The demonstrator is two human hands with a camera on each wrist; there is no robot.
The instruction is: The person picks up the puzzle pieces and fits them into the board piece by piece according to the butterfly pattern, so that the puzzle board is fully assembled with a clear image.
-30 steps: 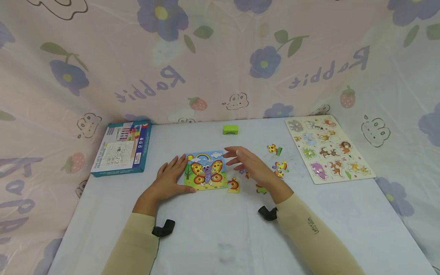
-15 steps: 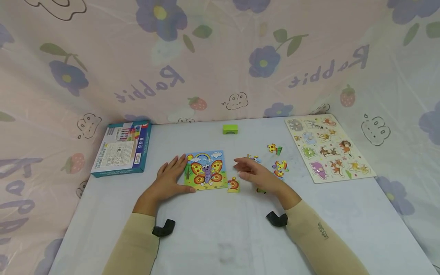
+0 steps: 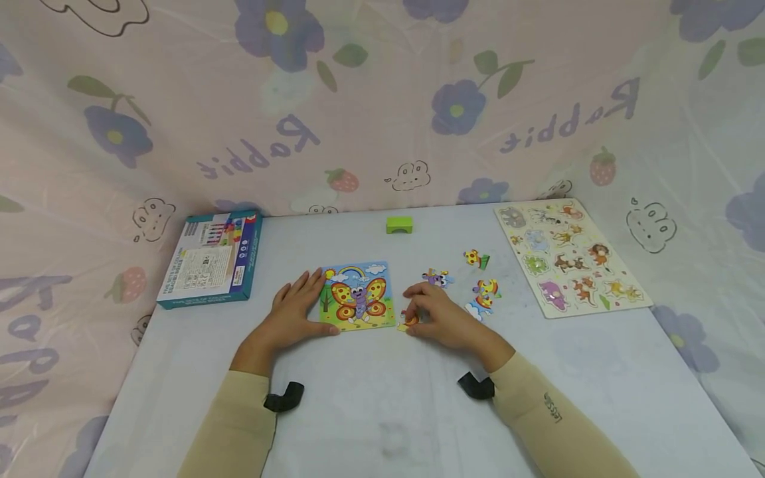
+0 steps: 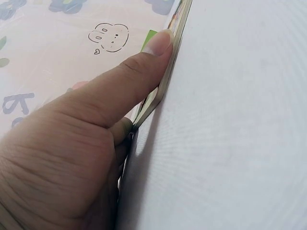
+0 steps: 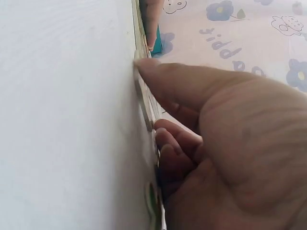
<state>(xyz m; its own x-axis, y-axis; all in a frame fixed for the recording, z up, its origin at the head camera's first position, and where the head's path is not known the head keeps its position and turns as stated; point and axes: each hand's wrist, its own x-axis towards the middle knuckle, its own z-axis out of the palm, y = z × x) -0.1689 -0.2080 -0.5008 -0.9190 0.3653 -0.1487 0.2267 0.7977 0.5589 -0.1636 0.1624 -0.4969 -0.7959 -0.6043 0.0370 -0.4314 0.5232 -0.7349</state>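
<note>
A square butterfly puzzle lies flat on the white table. My left hand rests against its left side with fingers spread and fairly straight; the thumb lies along its front edge in the left wrist view. Just right of the puzzle, my right hand pinches a small puzzle piece with an orange spiral, between thumb and bent fingers. The piece is partly covered by the fingers and looks slightly turned. In the right wrist view the thumb touches the edge of this thin piece.
Loose puzzle pieces lie behind and right of my right hand: a purple one, a yellow one and a colourful cluster. A green arch block stands at the back. A boxed set lies left, an animal board right.
My right hand has drawn back from the butterfly puzzle's upper right, then come down onto the spiral piece and taken hold of it. My left hand has stayed put.
</note>
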